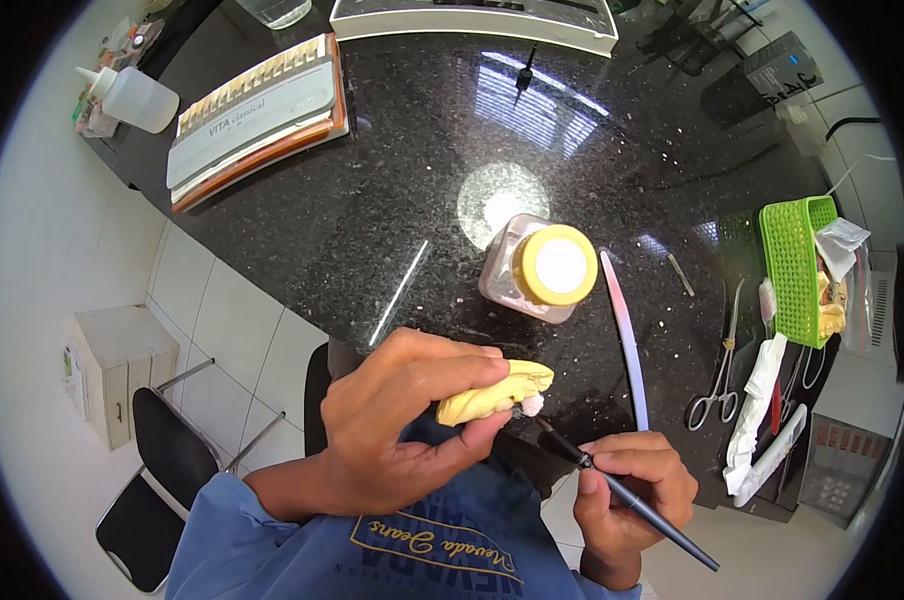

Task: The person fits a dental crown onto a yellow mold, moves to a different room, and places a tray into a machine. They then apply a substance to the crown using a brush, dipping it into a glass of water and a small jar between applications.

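My left hand [397, 420] grips a yellow plaster dental cast [482, 394] between thumb and fingers. A small pinkish-white lump [533, 404] sits at the cast's right end, by a greyish spot. In my right hand [640, 485] is a slim dark brush [662, 522], held like a pen. Its tip points up and left, close to the lump but apart from it. Just beyond both hands stands a clear square jar [507, 262] with a yellow-rimmed lid. A pink-to-lilac file-like strip [622, 335] lies to the jar's right.
A VITA classical shade guide [257, 120] and a white squeeze bottle [142, 100] stand at the left. At the right are a green basket [794, 270], scissors-like forceps [717, 385], a toothbrush [768, 300] and crumpled tissue [757, 410]. A white-edged tray [472, 30] lies at the back.
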`<action>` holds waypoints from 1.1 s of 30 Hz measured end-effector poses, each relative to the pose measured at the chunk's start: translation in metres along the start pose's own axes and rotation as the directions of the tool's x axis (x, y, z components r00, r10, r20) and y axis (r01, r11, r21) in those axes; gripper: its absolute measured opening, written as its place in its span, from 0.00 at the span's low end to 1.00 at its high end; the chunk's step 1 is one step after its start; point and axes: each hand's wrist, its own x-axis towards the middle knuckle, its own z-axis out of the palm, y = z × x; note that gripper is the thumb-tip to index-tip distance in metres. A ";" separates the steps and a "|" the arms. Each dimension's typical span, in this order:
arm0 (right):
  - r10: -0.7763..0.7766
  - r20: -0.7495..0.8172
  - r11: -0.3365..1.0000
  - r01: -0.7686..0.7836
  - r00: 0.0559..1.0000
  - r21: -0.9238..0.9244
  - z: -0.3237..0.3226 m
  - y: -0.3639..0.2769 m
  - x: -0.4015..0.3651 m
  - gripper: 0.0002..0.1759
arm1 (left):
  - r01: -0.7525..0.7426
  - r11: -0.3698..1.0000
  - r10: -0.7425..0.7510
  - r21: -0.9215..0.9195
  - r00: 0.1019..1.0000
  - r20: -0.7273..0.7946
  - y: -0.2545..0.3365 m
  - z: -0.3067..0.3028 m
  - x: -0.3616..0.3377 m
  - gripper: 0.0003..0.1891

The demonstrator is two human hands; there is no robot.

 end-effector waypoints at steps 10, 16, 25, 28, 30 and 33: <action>-0.012 0.006 1.000 0.012 1.000 -0.018 -0.001 0.002 -0.002 0.16 | -0.025 1.000 0.025 0.005 1.000 0.012 -0.002 0.000 -0.002 0.25; -0.013 0.032 1.000 0.013 0.999 -0.021 -0.003 0.001 -0.001 0.17 | 0.023 0.997 -0.021 -0.070 0.999 0.024 -0.005 0.000 -0.006 0.26; -0.019 -0.009 1.000 0.019 1.000 -0.001 -0.001 0.004 -0.004 0.15 | 0.024 0.998 -0.023 -0.055 1.000 0.021 -0.004 0.000 -0.006 0.25; -0.026 -0.106 0.998 0.032 0.994 0.049 -0.001 0.005 -0.011 0.14 | 0.029 0.996 -0.033 -0.089 0.999 -0.043 -0.004 0.005 -0.007 0.24; -0.009 -0.269 0.992 0.044 0.963 0.122 -0.002 0.003 -0.012 0.15 | -0.004 0.998 -0.002 -0.067 0.996 -0.091 -0.006 0.007 -0.005 0.23; -0.133 -0.342 0.991 0.131 0.930 -0.030 -0.030 -0.011 0.015 0.18 | -0.055 0.998 0.048 -0.039 0.986 -0.159 -0.005 0.005 -0.001 0.21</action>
